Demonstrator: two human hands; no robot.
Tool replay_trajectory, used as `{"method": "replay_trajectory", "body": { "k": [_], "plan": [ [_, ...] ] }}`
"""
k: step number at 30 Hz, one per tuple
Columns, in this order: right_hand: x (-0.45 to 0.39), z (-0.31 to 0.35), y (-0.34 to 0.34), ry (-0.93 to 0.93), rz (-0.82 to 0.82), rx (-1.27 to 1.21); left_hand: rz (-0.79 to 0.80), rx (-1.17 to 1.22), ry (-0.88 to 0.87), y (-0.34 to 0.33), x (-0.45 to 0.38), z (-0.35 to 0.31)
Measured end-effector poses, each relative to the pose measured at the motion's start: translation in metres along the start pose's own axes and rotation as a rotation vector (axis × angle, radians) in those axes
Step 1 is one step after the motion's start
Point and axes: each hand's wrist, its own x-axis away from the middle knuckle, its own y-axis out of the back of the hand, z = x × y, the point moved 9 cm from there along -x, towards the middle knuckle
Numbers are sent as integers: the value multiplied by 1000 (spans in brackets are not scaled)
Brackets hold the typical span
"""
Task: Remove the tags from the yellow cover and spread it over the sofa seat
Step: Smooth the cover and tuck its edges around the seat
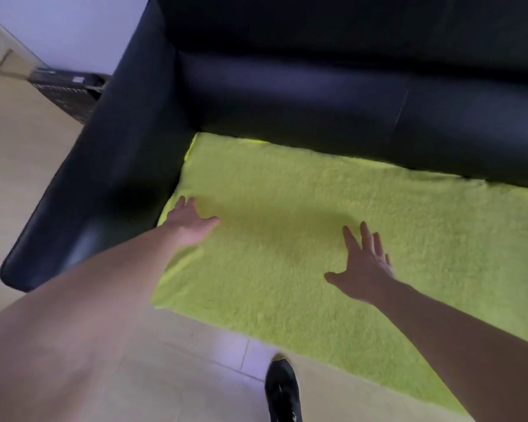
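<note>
Living room: black sofa [287,95], tiled floor [22,166].

- The yellow cover [333,214] lies flat over the sofa seat, an open stretch of plush between and beyond the two hands
- The left hand [189,222] lies flat near the cover's left edge, just beside the black armrest [104,166], which walls off that side
- The backrest [348,95] rises along the cover's far edge and blocks passage behind
- The right hand [365,266] is spread on the cover, well apart from the left
- A black shoe [282,391] stands on the floor [180,376] in front
</note>
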Motion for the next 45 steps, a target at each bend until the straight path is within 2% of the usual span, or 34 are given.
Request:
{"method": "replay_trajectory", "body": {
  "k": [5,7,10,13,15,16,17,18,21,26,33,36,38,40,41,42,43,45],
  "plan": [
    [-19,13,-28,-112,194,141,53,160,99,-7,-36,33],
    [-11,9,-34,-154,237,159,37,192,118,-11,-40,46],
    [-18,13,-37,-215,296,179,95,221,128,-4,-54,51],
    [-21,15,-38,-269,334,192,172,-43,92,12,-58,29],
    [-20,15,-39,-289,348,191,1,-229,-57,42,-59,-5],
    [-21,16,-40,-290,358,195,-108,-231,-143,57,-63,-24],
    [-24,17,-41,-297,365,195,-149,-197,-210,66,-71,-38],
    [-24,17,-41,-306,365,197,-114,-130,-213,67,-79,-44],
    [-24,19,-43,-328,383,202,116,47,-32,47,-104,-38],
    [-29,18,-46,-341,400,212,126,62,47,27,-120,-36],
    [-35,15,-51,-351,424,209,185,253,143,29,-139,-24],
    [-38,11,-53,-346,430,181,224,118,150,35,-138,-34],
    [-42,11,-55,-336,433,176,198,-213,40,59,-133,-56],
    [-46,7,-55,-336,426,169,-21,-435,-173,93,-129,-103],
    [-48,7,-55,-329,417,172,-125,-406,-253,107,-129,-120],
    [-49,8,-57,-326,410,170,-155,-345,-286,113,-133,-129],
    [-48,7,-59,-330,410,161,-110,-289,-286,108,-140,-132],
    [-49,9,-61,-315,407,160,74,-276,-174,84,-149,-120]
  ]
}}
